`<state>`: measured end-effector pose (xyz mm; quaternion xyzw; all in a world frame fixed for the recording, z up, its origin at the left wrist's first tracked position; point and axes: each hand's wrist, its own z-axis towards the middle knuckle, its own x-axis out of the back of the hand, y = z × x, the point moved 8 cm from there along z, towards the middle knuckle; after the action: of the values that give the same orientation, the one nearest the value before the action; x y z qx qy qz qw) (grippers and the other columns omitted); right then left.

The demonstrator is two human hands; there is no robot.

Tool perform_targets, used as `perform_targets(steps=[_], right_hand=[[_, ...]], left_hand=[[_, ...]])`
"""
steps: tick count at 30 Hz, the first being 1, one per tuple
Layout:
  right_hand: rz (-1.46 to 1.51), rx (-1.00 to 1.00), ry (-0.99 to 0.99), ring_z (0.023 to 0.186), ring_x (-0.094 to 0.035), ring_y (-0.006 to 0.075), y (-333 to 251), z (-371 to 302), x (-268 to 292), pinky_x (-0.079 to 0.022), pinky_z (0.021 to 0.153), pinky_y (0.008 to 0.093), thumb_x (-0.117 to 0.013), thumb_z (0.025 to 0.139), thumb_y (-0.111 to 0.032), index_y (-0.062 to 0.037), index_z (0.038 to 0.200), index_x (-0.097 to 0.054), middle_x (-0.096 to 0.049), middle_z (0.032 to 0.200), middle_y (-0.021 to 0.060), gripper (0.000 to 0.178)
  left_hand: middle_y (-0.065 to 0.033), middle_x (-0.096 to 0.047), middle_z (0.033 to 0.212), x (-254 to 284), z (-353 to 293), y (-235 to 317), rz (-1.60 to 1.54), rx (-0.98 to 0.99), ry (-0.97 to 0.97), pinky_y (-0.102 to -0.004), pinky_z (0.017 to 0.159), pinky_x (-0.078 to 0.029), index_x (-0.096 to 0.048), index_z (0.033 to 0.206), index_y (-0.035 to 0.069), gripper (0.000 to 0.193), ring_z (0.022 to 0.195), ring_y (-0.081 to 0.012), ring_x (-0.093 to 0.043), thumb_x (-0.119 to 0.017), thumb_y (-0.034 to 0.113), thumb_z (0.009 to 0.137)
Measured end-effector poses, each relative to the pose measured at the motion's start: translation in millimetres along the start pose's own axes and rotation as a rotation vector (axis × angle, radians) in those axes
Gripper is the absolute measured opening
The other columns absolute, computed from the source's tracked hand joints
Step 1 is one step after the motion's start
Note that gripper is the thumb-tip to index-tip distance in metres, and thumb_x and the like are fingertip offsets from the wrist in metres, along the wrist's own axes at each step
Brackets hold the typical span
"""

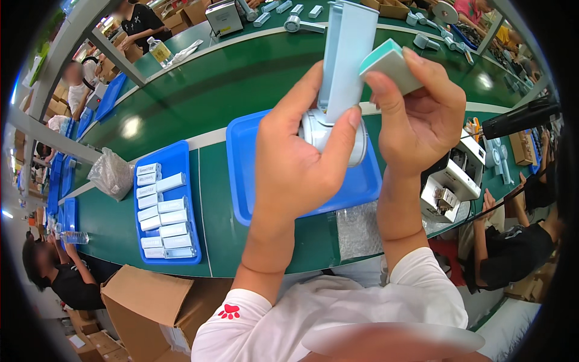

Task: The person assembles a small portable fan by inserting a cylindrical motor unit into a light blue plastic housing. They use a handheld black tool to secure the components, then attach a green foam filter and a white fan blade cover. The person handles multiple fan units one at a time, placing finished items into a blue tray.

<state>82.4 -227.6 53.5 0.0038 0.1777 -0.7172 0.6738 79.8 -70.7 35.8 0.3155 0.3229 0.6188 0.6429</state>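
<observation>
My left hand (289,166) is wrapped round the white, round head of a light-blue handheld device housing (353,57). The long handle of the housing points up and shows an open channel along its left side. Between the thumb and fingers of my right hand (422,117) is a small rectangular block (395,69) with a teal face and pale grey sides. The block is close beside the handle; whether they touch I cannot tell. Both hands are above a blue tray (234,175) on the green bench.
At left, another blue tray (175,152) holds several light-blue rectangular pieces (172,205). A clear plastic bag (111,175) lies beyond it. White equipment (449,187) and a black tool (522,119) are at right. Below left stands a cardboard box (142,308). Co-workers sit on both sides.
</observation>
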Motion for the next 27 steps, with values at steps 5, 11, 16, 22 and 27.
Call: perform_targets(steps=[5,11,16,22,27], right_hand=[[0.01,0.007,-0.224,0.089,-0.067,0.0194,-5.4,1.9,-8.8,-0.06,0.076,0.0315,-0.08,0.074,0.016,0.0042,0.115,-0.066,-0.069,0.11,0.0166,0.045],[0.112,-0.116,-0.099,0.085,-0.069,0.0173,-1.9,0.6,-9.0,-0.059,0.073,0.0287,-0.08,0.076,0.014,0.0042,0.113,-0.067,-0.071,0.104,0.0139,0.041],[0.041,-0.062,-0.127,0.088,-0.069,0.0155,-0.7,1.5,-7.3,-0.058,0.069,0.025,-0.08,0.077,0.014,0.0052,0.116,-0.067,-0.071,0.102,0.0128,0.042],[0.21,-0.107,0.119,0.069,-0.06,0.0155,0.3,8.4,28.4,-0.047,0.054,0.0245,-0.067,0.096,-0.004,-0.0023,0.128,-0.056,-0.068,0.103,0.0167,0.033],[0.274,-0.181,0.186,0.067,-0.056,0.0165,14.7,10.1,57.9,-0.042,0.054,0.0271,-0.061,0.102,-0.012,-0.0032,0.134,-0.053,-0.068,0.102,0.0167,0.034]], left_hand=[[-0.0121,-0.071,0.106,7.0,-0.9,4.7,0.002,-0.016,0.05,-0.0266,0.08,-0.053,-0.059,0.134,-0.007,0.048,0.092,-0.0129,-0.066,-0.069,0.002,0.088],[-0.012,-0.071,0.107,5.4,-3.6,7.6,0.108,-0.049,0.034,-0.0262,0.081,-0.053,-0.058,0.134,-0.008,0.049,0.094,-0.0135,-0.066,-0.07,0.003,0.088],[-0.0132,-0.072,0.105,4.8,-0.7,-2.5,-0.001,0.037,0.009,-0.0268,0.08,-0.053,-0.058,0.134,-0.008,0.05,0.092,-0.0142,-0.066,-0.071,0.004,0.087],[-0.0143,-0.071,0.104,-13.9,-5.6,-0.1,0.016,0.011,-0.098,-0.0275,0.083,-0.052,-0.058,0.134,-0.009,0.053,0.093,-0.0147,-0.065,-0.073,0.006,0.085],[-0.0138,-0.071,0.105,-20.7,-6.3,-4.6,-0.038,0.068,-0.11,-0.0281,0.084,-0.052,-0.058,0.135,-0.008,0.054,0.095,-0.0148,-0.064,-0.075,0.005,0.085]])
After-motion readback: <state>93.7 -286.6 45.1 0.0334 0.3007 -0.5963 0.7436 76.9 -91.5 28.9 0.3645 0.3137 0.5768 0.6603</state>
